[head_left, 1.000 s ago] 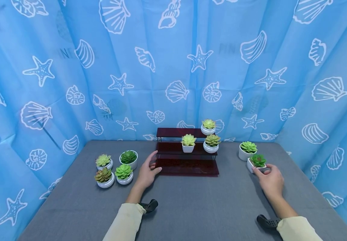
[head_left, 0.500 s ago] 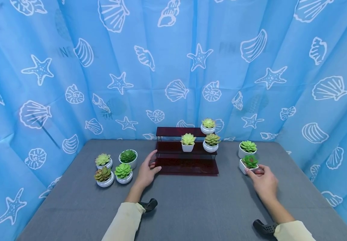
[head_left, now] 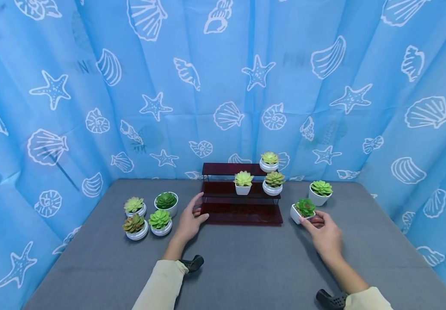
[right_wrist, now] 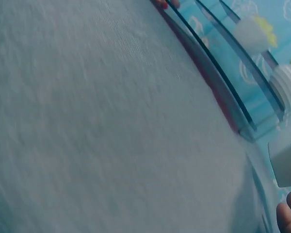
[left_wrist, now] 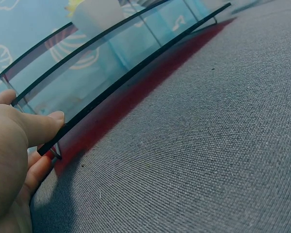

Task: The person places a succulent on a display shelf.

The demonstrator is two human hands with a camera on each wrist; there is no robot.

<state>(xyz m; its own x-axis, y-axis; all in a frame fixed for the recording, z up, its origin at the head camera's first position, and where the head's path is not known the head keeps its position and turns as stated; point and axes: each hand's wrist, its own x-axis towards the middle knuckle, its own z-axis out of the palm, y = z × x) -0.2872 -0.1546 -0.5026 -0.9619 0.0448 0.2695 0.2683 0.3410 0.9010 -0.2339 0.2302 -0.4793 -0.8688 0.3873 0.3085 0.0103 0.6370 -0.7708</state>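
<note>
At the table's left, a brownish plant (head_left: 135,227), a pale plant (head_left: 134,206), a bright green plant (head_left: 160,221) and a dark plant (head_left: 166,202) stand grouped, near the left hand (head_left: 187,222). The shelf's (head_left: 242,214) left end lies between that hand's thumb and fingers: in the left wrist view the thumb rests over the bottom tier's edge, with fingers beneath, a light pinch. The hand comes in from below, forearm slanting up and right. On the shelf, a yellow plant (head_left: 243,182) sits mid-tier, left of an olive plant (head_left: 273,184); a lime plant (head_left: 269,162) tops the right end. Just right of the shelf is the square-potted plant (head_left: 298,215), tilted, its near right side pinched by the right hand (head_left: 326,237), thumb nearer, fingers behind, parted only by the pot. The forearm slants up and left. Beyond the hand stands a round-potted plant (head_left: 319,194).
</note>
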